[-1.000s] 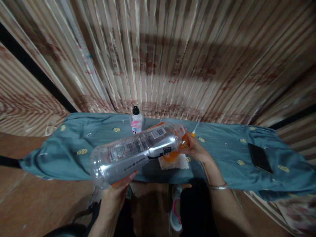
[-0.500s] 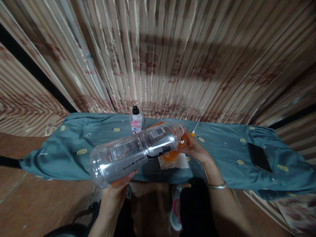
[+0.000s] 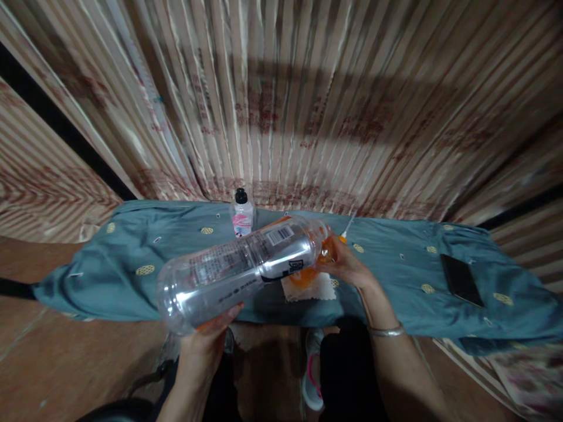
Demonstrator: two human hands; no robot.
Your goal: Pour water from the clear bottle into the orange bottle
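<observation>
A large clear plastic bottle (image 3: pixel 237 272) with a printed label and barcode lies tilted in the air, its base low at the left and its neck higher at the right. My left hand (image 3: pixel 215 322) supports it from beneath near the base, fingers wrapped round its underside. At the bottle's neck, my right hand (image 3: pixel 345 261) is closed round an orange see-through container (image 3: pixel 303 276), which the clear bottle partly hides. Whether the two mouths touch cannot be made out. Below the container lies a pale cloth (image 3: pixel 316 290) with a zigzag edge.
A small bottle (image 3: pixel 241 217) with a black cap and pink label stands at the back of the teal-covered table (image 3: pixel 387 275). A thin white stick with an orange base (image 3: pixel 345 235) lies behind my right hand. A black phone (image 3: pixel 461 280) rests at the right. Striped curtains (image 3: pixel 281 117) enclose the back.
Almost nothing differs. The clear bottle's base end has shifted very slightly left, and both hands keep their hold.
</observation>
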